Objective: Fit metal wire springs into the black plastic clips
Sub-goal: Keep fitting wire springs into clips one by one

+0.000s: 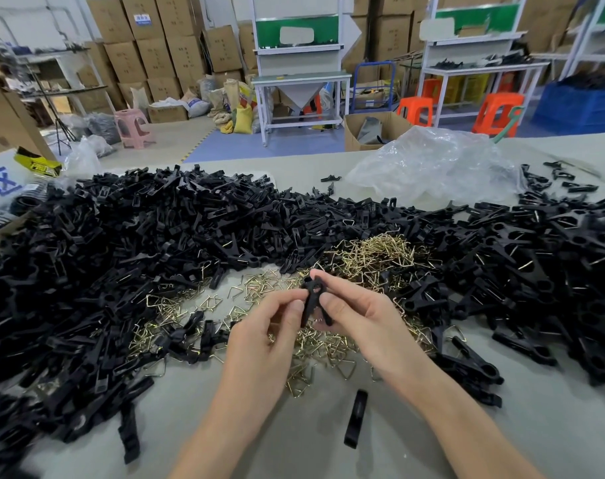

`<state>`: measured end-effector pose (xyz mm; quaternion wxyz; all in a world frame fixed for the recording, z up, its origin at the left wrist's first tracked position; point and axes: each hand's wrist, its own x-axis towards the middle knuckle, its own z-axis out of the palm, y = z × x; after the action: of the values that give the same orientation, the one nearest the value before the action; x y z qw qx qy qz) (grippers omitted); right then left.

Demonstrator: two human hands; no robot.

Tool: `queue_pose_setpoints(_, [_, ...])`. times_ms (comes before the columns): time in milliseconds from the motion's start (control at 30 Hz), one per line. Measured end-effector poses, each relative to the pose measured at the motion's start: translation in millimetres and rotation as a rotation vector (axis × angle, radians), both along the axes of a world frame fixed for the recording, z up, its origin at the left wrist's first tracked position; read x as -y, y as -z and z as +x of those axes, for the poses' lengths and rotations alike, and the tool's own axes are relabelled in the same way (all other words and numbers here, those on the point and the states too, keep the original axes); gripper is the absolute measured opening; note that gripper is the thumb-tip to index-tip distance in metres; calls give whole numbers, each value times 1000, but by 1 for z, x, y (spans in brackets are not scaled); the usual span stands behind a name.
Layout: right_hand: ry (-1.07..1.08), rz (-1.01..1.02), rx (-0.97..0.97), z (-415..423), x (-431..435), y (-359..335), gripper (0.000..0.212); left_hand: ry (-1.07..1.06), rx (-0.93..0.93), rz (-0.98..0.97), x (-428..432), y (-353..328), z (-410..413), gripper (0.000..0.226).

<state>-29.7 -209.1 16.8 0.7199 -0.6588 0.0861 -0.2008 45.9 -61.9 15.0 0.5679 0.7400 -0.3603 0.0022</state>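
Black clip (314, 299) gripped by left hand (259, 337), right hand (359, 319); blue X mark (3, 183) leftward.

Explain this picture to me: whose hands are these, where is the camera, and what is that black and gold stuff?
No machine here: a person works with bare hands. The single picture comes from a camera worn on the head, looking forward and down. The left hand and right hand both pinch one black clip above the table. Around them lie heaps of black clips, and in the middle a pile of gold-coloured wire springs. A clear bag lies further back. Whether the held clip already has its spring is too small to tell.
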Motion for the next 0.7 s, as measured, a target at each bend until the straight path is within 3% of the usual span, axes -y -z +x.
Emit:
queue_pose_setpoints(333, [-94, 60, -24, -1, 2, 0, 32, -8, 184, 120, -2, 5, 5, 12])
queue_pose_setpoints(467, [-123, 11, -67, -1, 7, 3, 32, 2, 162, 135, -2, 4, 8, 33])
queue_pose_setpoints(700, [-191, -77, -135, -6, 18, 1, 40, 143, 223, 250, -6, 3, 11, 34])
